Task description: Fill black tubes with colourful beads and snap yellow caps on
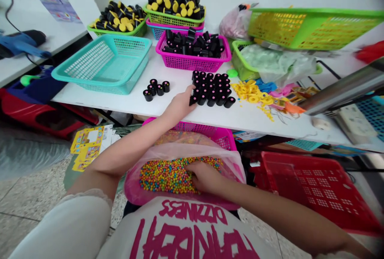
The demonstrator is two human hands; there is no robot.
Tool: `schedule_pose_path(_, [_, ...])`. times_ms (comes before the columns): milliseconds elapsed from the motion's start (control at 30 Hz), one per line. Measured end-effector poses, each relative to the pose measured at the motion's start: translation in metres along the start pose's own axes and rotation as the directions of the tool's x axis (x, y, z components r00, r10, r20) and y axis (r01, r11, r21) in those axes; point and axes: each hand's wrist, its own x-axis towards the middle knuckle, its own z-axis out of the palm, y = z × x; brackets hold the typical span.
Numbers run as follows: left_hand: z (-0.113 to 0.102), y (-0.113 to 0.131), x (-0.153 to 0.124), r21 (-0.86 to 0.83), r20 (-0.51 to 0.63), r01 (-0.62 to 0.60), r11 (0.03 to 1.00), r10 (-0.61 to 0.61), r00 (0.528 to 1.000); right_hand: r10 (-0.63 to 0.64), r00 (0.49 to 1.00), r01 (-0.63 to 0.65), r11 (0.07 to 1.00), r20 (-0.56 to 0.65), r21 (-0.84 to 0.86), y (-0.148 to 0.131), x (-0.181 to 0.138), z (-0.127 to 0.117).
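My left hand [181,106] reaches over the white table to a block of short black plastic cylinders [211,91], most with a pink spot on top. Its fingers and thumb close round a cylinder at the block's near left corner; the fingertips are partly hidden. Low in front of me, my right hand [207,177] dips into many small coloured balls [168,175], its curled fingertips partly buried among them. The balls lie in a clear plastic bag [231,159] lining a pink basket [220,133]. Several more black cylinders [156,89] stand apart to the left.
A turquoise basket [129,77] stands at left. Behind are a magenta basket [192,63] of black cylinders and green baskets [175,19] of black-and-yellow pieces. At right lie yellow plastic pieces [253,93] near a metal pole [345,87]. A red crate [312,163] sits below.
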Motion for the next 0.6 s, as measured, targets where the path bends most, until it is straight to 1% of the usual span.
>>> schedule_pose_path(67, [-0.019,0.009,-0.015,0.011,-0.013,-0.023,1.0,0.023,1.0,-0.004,1.0,0.007,0.991,-0.022,0.136,0.003,-0.002,-0.001])
schedule_pose_path(133, [-0.043,0.024,-0.044,-0.012,0.017,-0.059,0.998,0.059,0.998,0.007,0.999,0.006,0.97,-0.05,0.244,0.007,-0.005,-0.002])
schedule_pose_path(200, [-0.064,0.039,-0.083,-0.099,0.15,-0.107,0.989,0.121,0.981,0.028,0.997,-0.003,0.95,-0.075,0.312,0.011,-0.009,-0.005])
schedule_pose_path(267, [-0.073,0.048,-0.123,-0.153,0.313,-0.085,0.985,0.13,0.941,0.024,0.995,0.011,0.937,-0.094,0.348,0.012,-0.013,-0.009])
schedule_pose_path(300, [-0.071,0.048,-0.141,-0.146,0.384,-0.066,0.987,0.118,0.916,0.017,0.995,0.021,0.934,-0.103,0.357,0.011,-0.016,-0.013])
schedule_pose_path(367, [-0.059,0.043,-0.171,-0.107,0.497,-0.009,0.994,0.061,0.866,0.002,0.992,0.043,0.935,-0.126,0.352,0.008,-0.02,-0.02])
schedule_pose_path(433, [-0.04,0.034,-0.19,-0.088,0.566,0.06,0.994,0.0,0.824,-0.024,0.986,0.079,0.942,-0.167,0.327,0.003,-0.023,-0.026])
schedule_pose_path(467, [-0.032,0.03,-0.196,-0.095,0.58,0.095,0.991,-0.022,0.814,-0.049,0.979,0.109,0.945,-0.197,0.308,0.0,-0.024,-0.029])
schedule_pose_path(500, [-0.025,0.026,-0.199,-0.11,0.58,0.125,0.986,-0.038,0.814,-0.086,0.97,0.151,0.947,-0.228,0.285,-0.003,-0.026,-0.03])
schedule_pose_path(600, [-0.016,0.022,-0.202,-0.152,0.53,0.181,0.972,-0.075,0.845,-0.22,0.929,0.281,0.943,-0.296,0.18,-0.009,-0.028,-0.03])
